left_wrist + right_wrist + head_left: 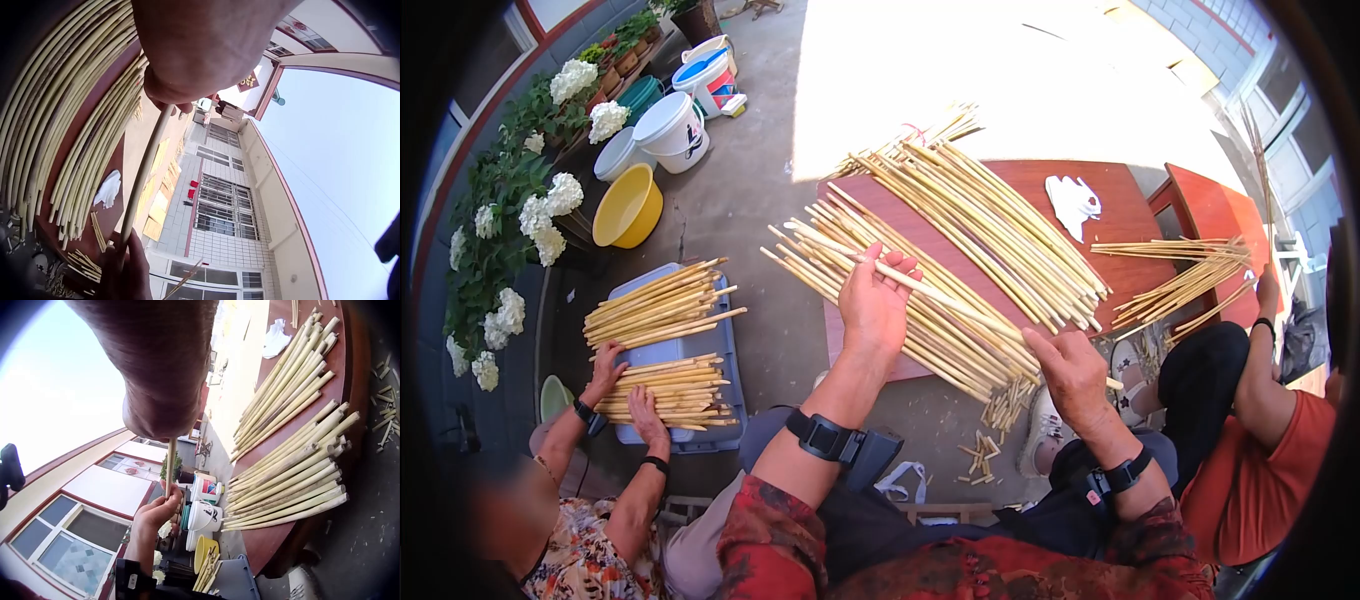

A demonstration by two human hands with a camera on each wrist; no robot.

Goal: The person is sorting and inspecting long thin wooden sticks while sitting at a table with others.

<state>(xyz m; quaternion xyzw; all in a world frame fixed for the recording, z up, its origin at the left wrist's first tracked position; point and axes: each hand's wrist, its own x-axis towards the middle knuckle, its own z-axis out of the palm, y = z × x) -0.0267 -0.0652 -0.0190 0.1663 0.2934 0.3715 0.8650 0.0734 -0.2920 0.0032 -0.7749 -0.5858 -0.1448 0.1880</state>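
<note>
A long, pale yellow stalk slants across in front of me above the bundles. My left hand is palm up, its fingers loosely curled about the stalk towards its far end. My right hand grips it near the other end, thumb on top, and a short tip sticks out past the fist. Below lies a row of similar stalks along the near side of the red-brown table. A second row of stalks lies farther back. In the right wrist view the left hand is around the stalk.
A white glove and thinner stalks lie to the right. Cut pieces litter the floor. At left, another person's hands rest on stalks over a blue-grey bin. A person in orange sits at right. Buckets stand back left.
</note>
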